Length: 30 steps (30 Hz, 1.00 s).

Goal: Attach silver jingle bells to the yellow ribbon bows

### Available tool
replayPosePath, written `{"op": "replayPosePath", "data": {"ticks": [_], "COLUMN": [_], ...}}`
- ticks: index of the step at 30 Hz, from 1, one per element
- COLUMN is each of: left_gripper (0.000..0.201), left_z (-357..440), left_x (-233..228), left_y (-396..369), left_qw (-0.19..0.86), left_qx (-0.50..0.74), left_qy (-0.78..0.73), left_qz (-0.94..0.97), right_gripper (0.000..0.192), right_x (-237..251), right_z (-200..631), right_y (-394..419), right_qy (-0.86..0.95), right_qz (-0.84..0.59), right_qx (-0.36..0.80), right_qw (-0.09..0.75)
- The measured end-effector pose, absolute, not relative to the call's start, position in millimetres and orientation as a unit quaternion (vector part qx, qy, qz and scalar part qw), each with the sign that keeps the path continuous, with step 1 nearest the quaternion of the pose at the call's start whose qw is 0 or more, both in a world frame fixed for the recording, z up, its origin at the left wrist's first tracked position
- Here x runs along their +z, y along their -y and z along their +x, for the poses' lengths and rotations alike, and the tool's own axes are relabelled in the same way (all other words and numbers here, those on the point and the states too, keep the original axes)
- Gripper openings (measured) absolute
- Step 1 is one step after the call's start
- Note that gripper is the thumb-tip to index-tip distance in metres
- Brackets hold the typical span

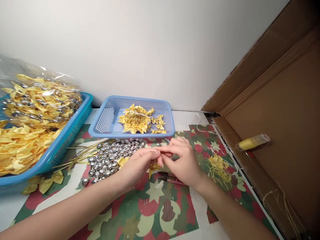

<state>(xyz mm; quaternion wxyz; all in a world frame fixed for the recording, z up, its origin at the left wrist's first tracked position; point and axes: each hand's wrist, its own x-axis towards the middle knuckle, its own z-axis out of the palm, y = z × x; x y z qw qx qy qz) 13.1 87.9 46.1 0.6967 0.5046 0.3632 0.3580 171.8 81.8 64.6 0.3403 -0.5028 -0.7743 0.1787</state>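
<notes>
Above the patterned sheet, my left hand (137,164) and my right hand (182,159) meet with their fingertips pinched together. Both seem to grip a thin cord, most of it hidden by the fingers. A yellow ribbon bow (153,169) hangs just below the fingertips. Under my right hand lies a pair of thread snips (170,179), partly covered. To the left of my left hand spreads a pile of silver bells (110,160), with another yellow bow (122,162) at its right edge.
A blue basket (93,130) with bows and gold cords stands behind. At left, a larger blue basket (75,128) holds bows and a bagged heap. Gold cords (80,156) lie beside the bells. Yellow thread scraps (220,171) lie right, near a cardboard wall (282,100) bearing a thread spool (253,142).
</notes>
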Motion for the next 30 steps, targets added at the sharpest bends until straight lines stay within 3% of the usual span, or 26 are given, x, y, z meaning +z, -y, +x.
{"op": "replayPosePath", "data": {"ticks": [4, 9, 15, 22, 30], "left_gripper": [0.035, 0.023, 0.023, 0.019, 0.016], "left_z": [7, 3, 0, -4, -10], "left_x": [48, 50, 41, 36, 47], "left_y": [-89, -92, -97, -102, -109], "left_qw": [0.641, 0.469, 0.288, 0.192, 0.145], "left_qx": [0.349, 0.297, 0.230, 0.196, 0.205], "left_qy": [-0.344, -0.339, -0.228, -0.207, -0.189], "left_qz": [0.591, 0.760, 0.901, 0.939, 0.949], "right_gripper": [0.012, 0.013, 0.019, 0.024, 0.019], "right_x": [86, 120, 139, 145, 114], "right_z": [190, 222, 246, 257, 254], "right_y": [-87, -89, -89, -92, -105], "right_qy": [0.813, 0.825, 0.795, 0.758, 0.741], "right_qz": [-0.443, -0.384, -0.424, -0.485, -0.559], "right_qx": [0.270, 0.394, 0.434, 0.436, 0.370], "right_qw": [0.263, 0.130, 0.020, -0.005, -0.032]}}
